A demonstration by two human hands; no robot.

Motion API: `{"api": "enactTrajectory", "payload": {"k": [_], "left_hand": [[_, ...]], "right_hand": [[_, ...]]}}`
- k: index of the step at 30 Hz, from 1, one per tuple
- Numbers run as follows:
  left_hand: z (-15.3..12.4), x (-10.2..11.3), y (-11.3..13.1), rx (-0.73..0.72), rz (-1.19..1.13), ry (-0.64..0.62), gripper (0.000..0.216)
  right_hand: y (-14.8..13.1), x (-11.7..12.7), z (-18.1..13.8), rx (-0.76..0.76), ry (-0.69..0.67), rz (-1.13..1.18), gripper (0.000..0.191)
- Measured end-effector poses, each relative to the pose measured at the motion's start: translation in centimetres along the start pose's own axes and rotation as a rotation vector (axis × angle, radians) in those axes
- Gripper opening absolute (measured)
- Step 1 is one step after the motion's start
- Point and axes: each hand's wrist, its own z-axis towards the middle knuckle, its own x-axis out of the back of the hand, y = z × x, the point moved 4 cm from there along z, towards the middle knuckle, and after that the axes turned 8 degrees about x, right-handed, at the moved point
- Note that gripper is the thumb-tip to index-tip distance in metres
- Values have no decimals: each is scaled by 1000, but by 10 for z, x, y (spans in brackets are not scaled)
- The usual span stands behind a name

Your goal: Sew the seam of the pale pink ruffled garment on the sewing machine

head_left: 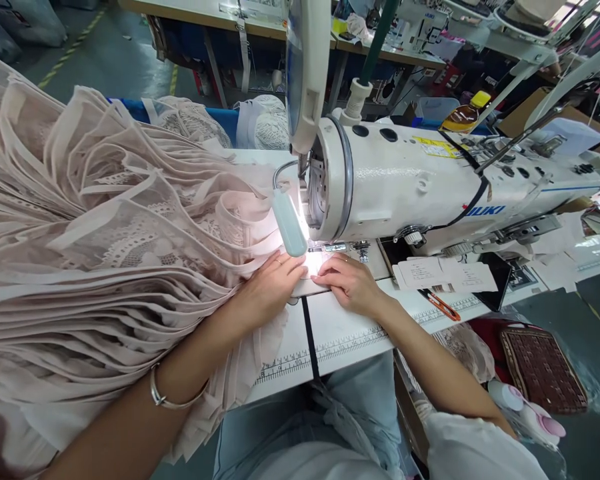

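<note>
A white sewing machine (pixel 395 183) stands over the work, its needle area lit by a pale green lamp (pixel 289 223). My left hand (pixel 273 283) lies flat with fingers stretched on pale pink fabric, just left of the needle. My right hand (pixel 347 281) is closed, thumb and fingers pinching the edge of a pale fabric piece (pixel 314 263) beside the presser foot. Glare washes out that piece, and the lamp hides part of the needle area. A large heap of pale pink lace garments (pixel 145 247) spreads left of the machine and beneath my left forearm.
Paper tags (pixel 445 275) and an orange cutter (pixel 441 305) lie right of my right hand. A black strip (pixel 310 337) crosses the table's printed ruler (pixel 350 343). Behind the machine are a yellow-capped bottle (pixel 464 115) and lace cups (pixel 265 123). A brown woven seat (pixel 543 367) is lower right.
</note>
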Motion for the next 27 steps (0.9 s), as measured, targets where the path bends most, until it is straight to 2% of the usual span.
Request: {"api": "enactTrajectory", "payload": {"k": [4, 11, 17, 27], "left_hand": [[-3, -3, -1, 36, -8, -85, 38], [-1, -5, 0, 79, -21, -106, 45], [1, -8, -2, 84, 17, -82, 45], [12, -9, -5, 132, 13, -107, 36]], "right_hand": [[3, -4, -5, 1, 23, -55, 40], [4, -4, -6, 22, 14, -89, 40], [3, -5, -5, -36, -1, -134, 43], [4, -7, 6, -190, -137, -138, 44]]}}
